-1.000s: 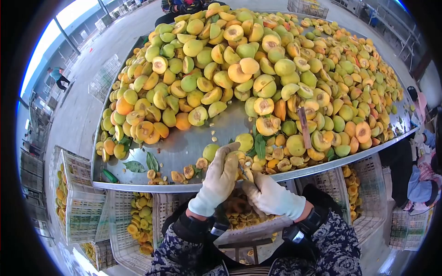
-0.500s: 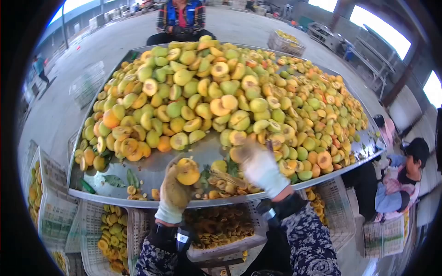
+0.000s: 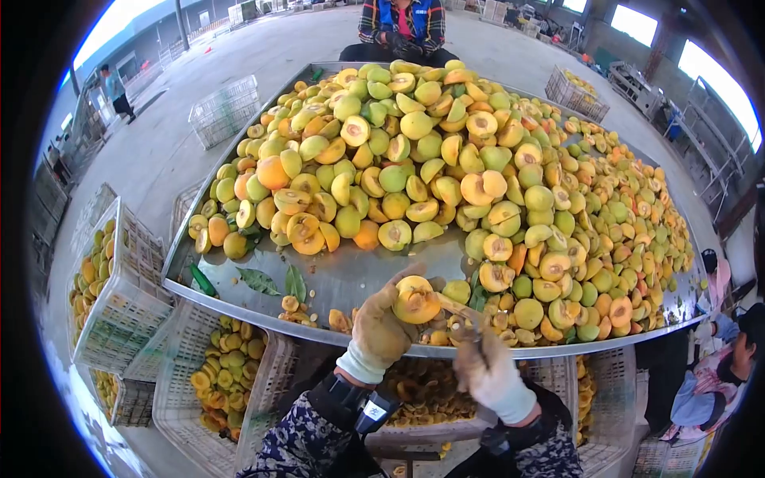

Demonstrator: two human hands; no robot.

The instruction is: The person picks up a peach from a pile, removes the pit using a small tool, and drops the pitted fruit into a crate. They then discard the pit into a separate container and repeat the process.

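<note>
On the left, a slatted crate (image 3: 127, 327) of fruit stands beside the metal table (image 3: 343, 275), where a flat green leaf (image 3: 259, 280) lies near the front edge. Next comes the gloved left hand (image 3: 378, 331), its fingers closed around a cut yellow fruit (image 3: 414, 296) held above that edge, cut face showing. The fruit should be light and fairly firm in the skin, softer and slick where cut — best cupped by its rounded back, as here, since a hard pinch could bruise the flesh. Just right of it, the gloved right hand (image 3: 496, 370) is blurred, fingers curled — whether they grip anything, I cannot tell. Farthest right, heaped halves (image 3: 590, 239) look likely to roll if nudged.
</note>
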